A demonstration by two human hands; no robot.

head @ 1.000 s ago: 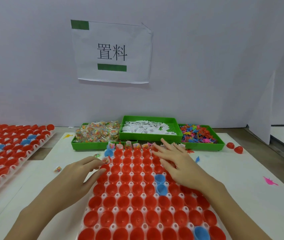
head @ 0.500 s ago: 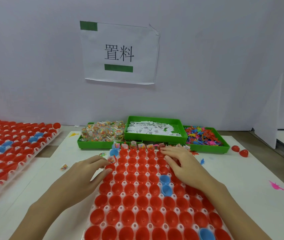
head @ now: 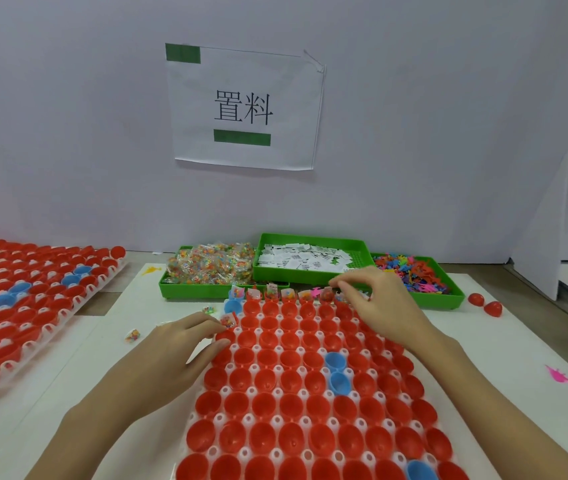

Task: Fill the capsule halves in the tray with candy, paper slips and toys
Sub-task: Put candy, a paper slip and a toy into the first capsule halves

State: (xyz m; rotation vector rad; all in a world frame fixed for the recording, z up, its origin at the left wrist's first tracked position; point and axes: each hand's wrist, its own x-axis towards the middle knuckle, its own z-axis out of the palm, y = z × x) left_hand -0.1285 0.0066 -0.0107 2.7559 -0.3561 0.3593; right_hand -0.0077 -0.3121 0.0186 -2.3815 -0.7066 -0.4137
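A white tray [head: 254, 368] of red capsule halves, with a few blue ones [head: 336, 362], lies in front of me. Its far row holds candy packets [head: 287, 295] and a pink toy [head: 315, 292]. My left hand [head: 178, 355] rests at the tray's left edge and pinches a candy packet [head: 229, 320] over the second row. My right hand [head: 379, 306] hovers above the far right corner, fingers curled, thumb and fingertips close together; whether they hold anything is hidden.
Three green trays stand behind: candy [head: 192, 291], paper slips [head: 310, 276], plastic toys [head: 448, 299]. A second capsule tray [head: 50, 329] sits on the left. Loose candy [head: 132, 336], a pink toy [head: 559, 375] and two red halves [head: 483, 303] lie on the table.
My right hand lifted off the capsule tray and moved to the far right corner, its fingers curling. My left hand stayed at the left edge with the candy packet.
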